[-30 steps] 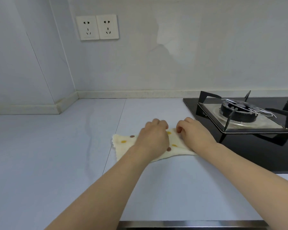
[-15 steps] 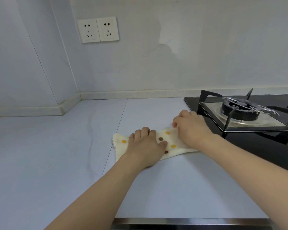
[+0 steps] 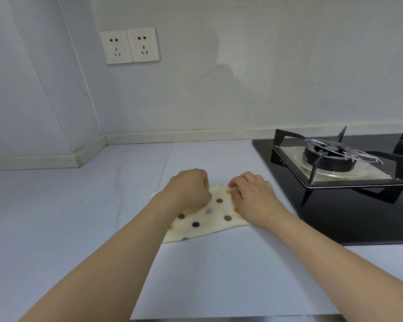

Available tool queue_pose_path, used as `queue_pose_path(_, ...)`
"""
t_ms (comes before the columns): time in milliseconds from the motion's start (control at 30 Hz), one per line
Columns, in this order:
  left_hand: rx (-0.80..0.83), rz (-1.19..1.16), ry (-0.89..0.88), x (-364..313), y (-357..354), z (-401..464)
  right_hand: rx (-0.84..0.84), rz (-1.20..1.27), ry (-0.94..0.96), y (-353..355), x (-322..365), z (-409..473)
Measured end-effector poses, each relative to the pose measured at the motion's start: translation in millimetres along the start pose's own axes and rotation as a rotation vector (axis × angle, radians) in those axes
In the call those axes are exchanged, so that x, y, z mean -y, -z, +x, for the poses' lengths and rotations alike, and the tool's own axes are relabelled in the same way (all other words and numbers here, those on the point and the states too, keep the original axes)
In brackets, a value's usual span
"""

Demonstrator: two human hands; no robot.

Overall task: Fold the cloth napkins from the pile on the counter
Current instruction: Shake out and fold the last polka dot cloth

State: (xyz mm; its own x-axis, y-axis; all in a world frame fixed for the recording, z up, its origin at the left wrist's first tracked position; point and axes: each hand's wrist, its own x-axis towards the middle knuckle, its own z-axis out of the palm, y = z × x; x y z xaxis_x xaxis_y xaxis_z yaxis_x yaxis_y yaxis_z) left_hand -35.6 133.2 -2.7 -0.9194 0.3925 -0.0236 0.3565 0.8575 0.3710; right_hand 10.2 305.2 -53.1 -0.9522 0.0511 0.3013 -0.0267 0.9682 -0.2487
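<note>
Lying flat on bench [image 3: 219, 275], beside hob [image 3: 335, 205]: dotted napkin [image 3: 209, 219]. Left hand [image 3: 189, 189] and right hand [image 3: 251, 194], fingers curled, pinch far edge. Judged soft, light, limp; grip corners, edges.

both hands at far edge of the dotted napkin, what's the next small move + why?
Probably draw the far edge toward the near edge to fold it. Left hand and right hand have fingers curled on the napkin at its far edge, and it lies flat on the counter.

Both forearms are bare, with no sleeves, rings or watches.
</note>
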Motion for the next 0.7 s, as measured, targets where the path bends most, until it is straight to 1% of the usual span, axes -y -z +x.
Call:
queue_pose_path(167,0.098,-0.105,0.043,-0.6,3.4,7.6,0.031,0.036,-0.002,0.0,-1.8,0.6)
queue_pose_path(267,0.098,-0.145,0.049,-1.2,2.8,11.1,0.056,0.057,0.003,0.9,-2.2,0.4)
queue_pose_path(533,-0.012,-0.142,-0.017,3.1,-6.4,10.4,0.055,0.078,0.003,0.6,-2.7,0.6)
queue_pose_path(600,-0.073,-0.103,-0.027,8.0,-15.0,9.8,0.057,0.095,-0.002,1.1,-3.2,0.1)
queue_pose_path(700,-0.194,0.029,-0.037,13.3,-28.0,9.0,0.06,0.109,0.007,2.0,-4.9,0.6)
